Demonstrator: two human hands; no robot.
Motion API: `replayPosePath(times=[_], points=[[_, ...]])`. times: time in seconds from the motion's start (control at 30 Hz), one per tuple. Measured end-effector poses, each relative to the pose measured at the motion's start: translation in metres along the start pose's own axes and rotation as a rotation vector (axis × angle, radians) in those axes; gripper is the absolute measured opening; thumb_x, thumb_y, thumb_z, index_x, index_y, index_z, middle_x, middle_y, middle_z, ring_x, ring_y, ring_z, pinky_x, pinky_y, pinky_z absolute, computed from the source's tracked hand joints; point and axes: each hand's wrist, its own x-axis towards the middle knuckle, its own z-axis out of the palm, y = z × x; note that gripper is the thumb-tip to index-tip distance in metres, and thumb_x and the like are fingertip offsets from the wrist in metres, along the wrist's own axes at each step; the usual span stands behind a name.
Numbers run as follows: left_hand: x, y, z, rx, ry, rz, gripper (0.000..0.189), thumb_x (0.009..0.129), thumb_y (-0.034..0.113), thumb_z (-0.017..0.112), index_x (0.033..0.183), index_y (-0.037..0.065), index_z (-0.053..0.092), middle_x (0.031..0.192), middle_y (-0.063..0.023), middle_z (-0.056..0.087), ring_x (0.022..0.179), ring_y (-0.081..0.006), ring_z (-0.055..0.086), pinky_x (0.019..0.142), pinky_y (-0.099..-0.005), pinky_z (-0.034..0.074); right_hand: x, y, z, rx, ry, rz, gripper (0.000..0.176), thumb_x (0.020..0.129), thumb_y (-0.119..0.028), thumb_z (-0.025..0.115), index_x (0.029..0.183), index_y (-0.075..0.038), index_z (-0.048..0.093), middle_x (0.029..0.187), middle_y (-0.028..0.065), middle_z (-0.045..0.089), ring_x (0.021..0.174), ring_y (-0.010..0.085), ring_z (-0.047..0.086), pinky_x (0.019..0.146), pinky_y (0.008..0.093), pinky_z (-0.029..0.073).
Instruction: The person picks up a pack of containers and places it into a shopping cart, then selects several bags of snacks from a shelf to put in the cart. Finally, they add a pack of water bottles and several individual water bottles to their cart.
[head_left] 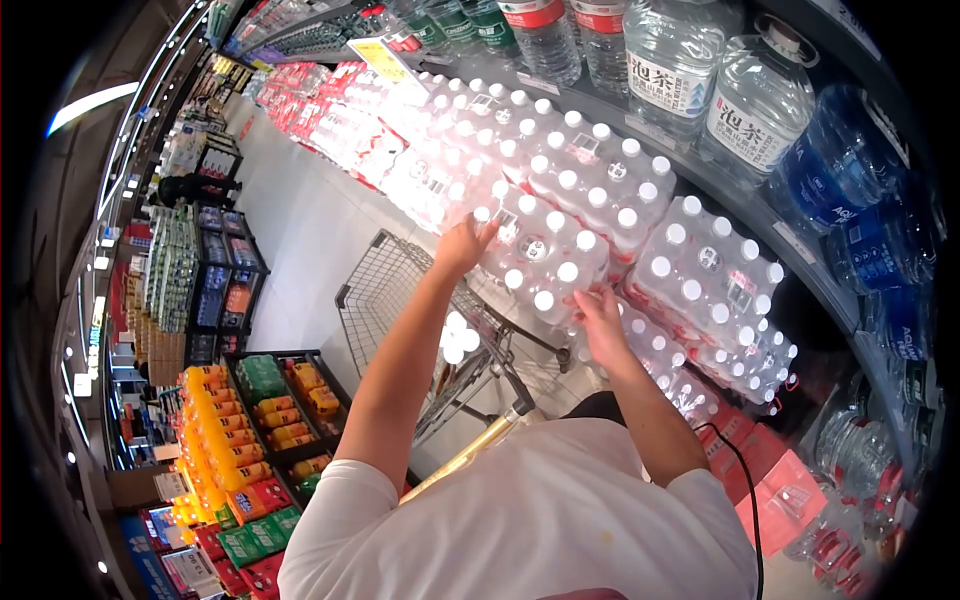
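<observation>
We held the shrink-wrapped pack of water bottles [540,255] on the stacked packs [700,290], right of the shopping cart [385,290]. Our left hand [463,247] gripped its far-left end and our right hand [603,322] its near-right end. Caps pointed up, and the long axis ran between our hands. It looked heavy, its film slippery and yielding, so gripping low on both ends seemed safest.

"泡茶" on white labels of two big clear jugs [760,110]; "AQ" on blue jug [850,170]; other labels too small.
</observation>
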Motion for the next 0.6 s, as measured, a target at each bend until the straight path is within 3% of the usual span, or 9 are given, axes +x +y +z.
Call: replayPosePath(times=[0.27,0.37,0.47,0.5,0.6], points=[[0.015,0.0,-0.004,-0.022,-0.071,-0.04,0.091,0.089,0.077,0.042,0.119,-0.008,0.058,0.108,-0.0302,0.067,0.105,-0.0422,0.064,0.093,-0.0476,0.048,0.001,-0.012,0.001,-0.068,-0.027,0.046,0.041,0.094,-0.026,0.07,0.114,-0.006,0.041,0.097,0.0096,0.071,0.091,0.0125,0.065,0.07,0.0254,0.044],[0.029,-0.004,-0.003,-0.15,-0.105,-0.015,0.094,0.085,0.077,0.05,0.122,-0.009,0.059,0.114,-0.0305,0.066,0.111,-0.0399,0.063,0.096,-0.0454,0.047,0.001,-0.02,0.003,-0.11,-0.011,0.085,0.036,0.094,-0.026,0.069,0.111,-0.009,0.043,0.097,0.0076,0.069,0.094,0.0133,0.062,0.076,0.028,0.043],[0.056,-0.024,0.009,-0.358,-0.198,-0.01,0.102,0.079,0.077,0.059,0.127,-0.012,0.055,0.121,-0.0316,0.062,0.119,-0.0385,0.059,0.1,-0.0429,0.045,0.007,-0.022,0.004,-0.175,-0.007,0.082,0.039,0.093,-0.027,0.07,0.111,-0.008,0.042,0.096,0.0076,0.069,0.091,0.0126,0.062,0.074,0.028,0.043],[0.047,-0.009,-0.004,-0.318,-0.19,-0.147,0.11,0.074,0.077,0.065,0.13,-0.017,0.051,0.126,-0.0337,0.058,0.125,-0.0385,0.055,0.103,-0.0425,0.044,0.009,-0.02,0.003,-0.168,-0.006,0.075,0.039,0.092,-0.026,0.072,0.109,-0.008,0.042,0.094,0.0077,0.069,0.089,0.0122,0.063,0.07,0.0265,0.042],[0.049,-0.014,0.003,-0.355,-0.14,-0.102,0.114,0.073,0.077,0.065,0.13,-0.02,0.048,0.129,-0.0367,0.055,0.126,-0.0403,0.053,0.104,-0.0437,0.043,0.012,-0.014,0.002,-0.143,0.009,0.054,0.039,0.09,-0.024,0.074,0.106,-0.007,0.042,0.088,0.0078,0.07,0.084,0.011,0.065,0.061,0.0232,0.041]])
